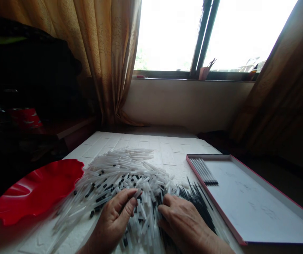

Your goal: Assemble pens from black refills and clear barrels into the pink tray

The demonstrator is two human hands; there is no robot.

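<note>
My left hand [119, 210] is closed, thumb and index finger pinching a small translucent plastic cap [137, 193]. Beneath and between both hands spreads a heap of similar white translucent caps [145, 220]. My right hand [182, 217] has its fingers curled together at the heap's right side; whatever they grip is hidden. Just beyond it lie many thin black rods [197, 199], like pen refills. Clear plastic pen barrels [122, 160] are piled behind the caps, with small black plugs [111, 185] scattered among them.
A red wavy-edged tray [39, 188] stands at the left. On the right, a shallow pink-rimmed box lid [236, 220] holds a row of pens [204, 173] in its far left corner. The white brick-patterned tabletop [167, 150] reaches toward the window wall. A curtain [114, 63] hangs behind.
</note>
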